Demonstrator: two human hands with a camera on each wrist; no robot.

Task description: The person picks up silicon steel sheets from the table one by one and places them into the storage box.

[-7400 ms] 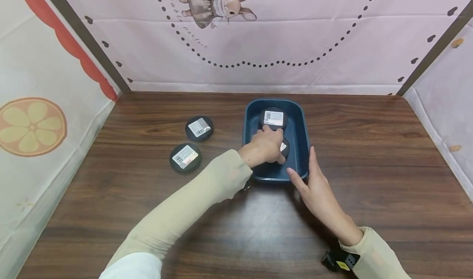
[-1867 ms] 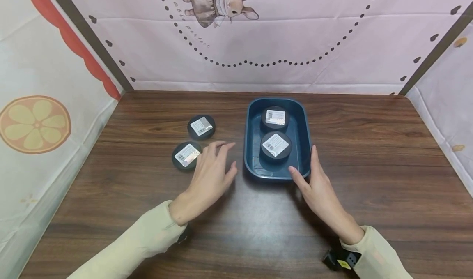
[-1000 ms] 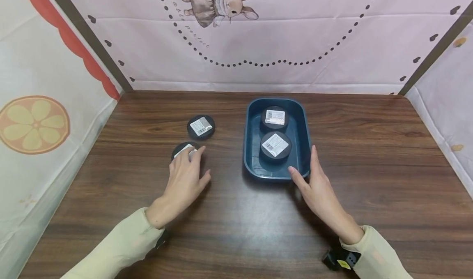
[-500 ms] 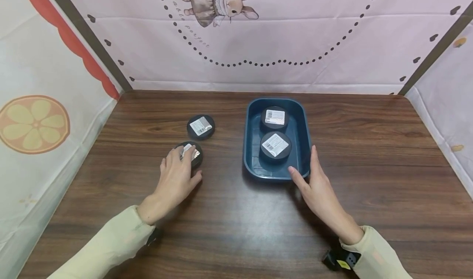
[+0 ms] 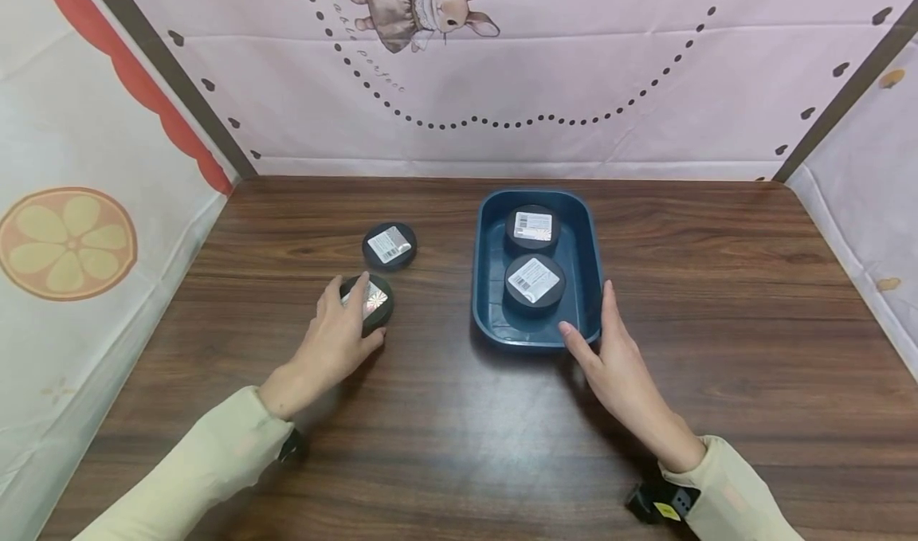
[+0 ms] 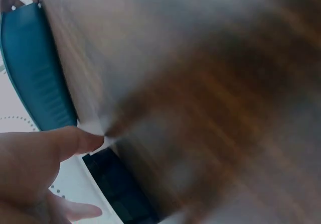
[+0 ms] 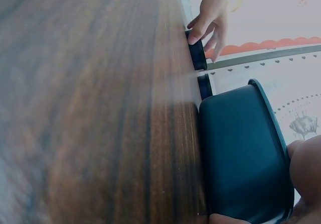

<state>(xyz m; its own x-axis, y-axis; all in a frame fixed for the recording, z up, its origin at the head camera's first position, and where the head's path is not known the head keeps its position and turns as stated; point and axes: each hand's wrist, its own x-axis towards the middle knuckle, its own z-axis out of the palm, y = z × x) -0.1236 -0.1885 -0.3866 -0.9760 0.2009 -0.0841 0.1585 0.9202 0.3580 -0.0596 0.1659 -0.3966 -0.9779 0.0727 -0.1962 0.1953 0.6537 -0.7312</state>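
My left hand (image 5: 323,350) is at a thick black disc (image 5: 378,306) with a silvery-white label, lying on the table. Its fingers reach over the disc's left side and the thumb lies by its near right edge; in the right wrist view the fingers look spread, not closed round it. Another black disc (image 5: 390,245) lies just beyond. With thumb and fingers, my right hand (image 5: 620,378) holds the near right corner of a dark blue tray (image 5: 483,286). Two similar discs, a far one (image 5: 532,228) and a nearer one (image 5: 534,283), sit inside, label up.
The brown wooden table (image 5: 717,326) spreads round the tray. A pink printed cloth wall (image 5: 538,71) stands behind, with white printed cloth (image 5: 72,127) on the left and more cloth (image 5: 868,206) on the right.
My left hand has left the disc in the tray and moved left to the nearer disc on the table, which has shifted slightly right. My right hand stays on the tray.
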